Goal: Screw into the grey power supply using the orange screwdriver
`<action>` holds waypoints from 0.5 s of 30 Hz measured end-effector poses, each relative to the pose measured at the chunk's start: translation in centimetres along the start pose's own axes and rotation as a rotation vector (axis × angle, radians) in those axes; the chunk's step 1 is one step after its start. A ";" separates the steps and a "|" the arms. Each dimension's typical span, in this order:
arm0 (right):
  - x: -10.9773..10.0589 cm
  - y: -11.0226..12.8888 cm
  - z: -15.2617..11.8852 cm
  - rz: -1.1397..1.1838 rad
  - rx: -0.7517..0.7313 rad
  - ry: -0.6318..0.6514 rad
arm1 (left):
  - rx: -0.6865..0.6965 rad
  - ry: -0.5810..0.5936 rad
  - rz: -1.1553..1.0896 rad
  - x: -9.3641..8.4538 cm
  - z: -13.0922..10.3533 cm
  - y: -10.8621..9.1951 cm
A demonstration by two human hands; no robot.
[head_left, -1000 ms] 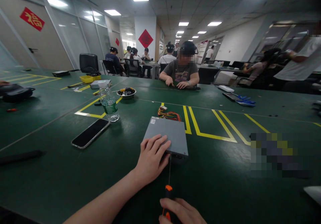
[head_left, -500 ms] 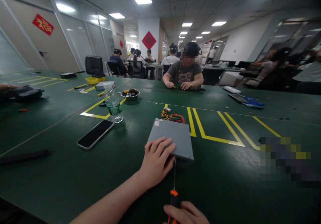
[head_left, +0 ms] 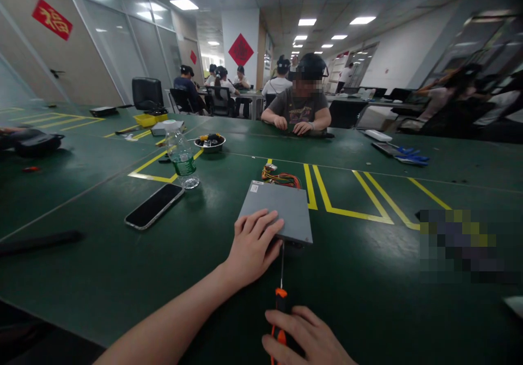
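A grey metal computer power supply (head_left: 281,204) lies flat on the green table. My left hand (head_left: 253,245) holds it at its near left part, fingers across the top and thumb down at the front side. In my right hand (head_left: 306,338) is a screwdriver (head_left: 280,299) with a black and orange handle, gripped loosely between fingers and thumb. Its thin shaft points away from me and reaches the near side of the power supply; the tip is hidden below the top edge. A bundle of coloured cables (head_left: 281,178) lies behind the case.
To the left are a phone (head_left: 154,206), a water bottle (head_left: 182,160) and a metal bowl of tools (head_left: 210,144). Yellow tape (head_left: 359,215) marks the table. Across it sits a person (head_left: 300,103). Blue gloves (head_left: 411,155) lie at the far right.
The view has tilted down slightly, so everything sits higher. My right hand's fingers have loosened and shifted on the screwdriver handle. My left hand stays on the power supply.
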State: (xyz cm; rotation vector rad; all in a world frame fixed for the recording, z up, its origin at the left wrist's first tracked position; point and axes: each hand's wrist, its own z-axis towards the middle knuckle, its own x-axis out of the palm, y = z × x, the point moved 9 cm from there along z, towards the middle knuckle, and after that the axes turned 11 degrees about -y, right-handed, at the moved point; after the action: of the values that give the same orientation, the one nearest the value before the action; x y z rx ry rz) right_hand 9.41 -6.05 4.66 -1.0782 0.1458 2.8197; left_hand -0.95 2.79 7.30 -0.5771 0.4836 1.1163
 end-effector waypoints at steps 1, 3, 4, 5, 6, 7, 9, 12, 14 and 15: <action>-0.2 0.1 0.2 0.001 -0.002 -0.010 | -0.003 0.004 0.000 0.0 0.0 0.0; -0.3 0.2 0.5 0.016 -0.008 0.005 | -0.005 0.018 -0.007 0.0 0.0 0.0; -0.3 0.3 0.5 0.023 -0.004 0.016 | -0.004 0.021 -0.013 0.0 0.0 0.0; -0.2 0.3 0.5 0.029 0.001 0.030 | -0.001 0.022 -0.017 0.0 0.0 0.0; -0.1 0.3 0.4 0.031 0.011 0.040 | 0.002 0.021 -0.021 -0.1 0.0 0.0; -0.1 0.2 0.3 0.029 0.026 0.048 | 0.005 0.019 -0.022 -0.1 0.0 0.0; 0.2 0.1 0.1 0.023 0.060 0.078 | 0.010 0.011 -0.019 0.0 0.0 0.0; 0.7 0.2 -0.1 0.010 0.078 0.169 | 0.015 -0.001 -0.013 0.0 0.0 0.0; 0.7 0.5 0.0 -0.010 0.053 0.211 | 0.017 -0.006 -0.010 0.0 0.0 0.0; 0.6 0.7 0.1 -0.023 0.037 0.218 | 0.017 -0.006 -0.009 0.0 0.0 0.0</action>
State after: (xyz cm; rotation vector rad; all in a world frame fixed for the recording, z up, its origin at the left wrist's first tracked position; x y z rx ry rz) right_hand 8.81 -6.70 4.36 -1.3671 0.2029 2.6612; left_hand -0.95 2.75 7.29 -0.5603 0.4853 1.1044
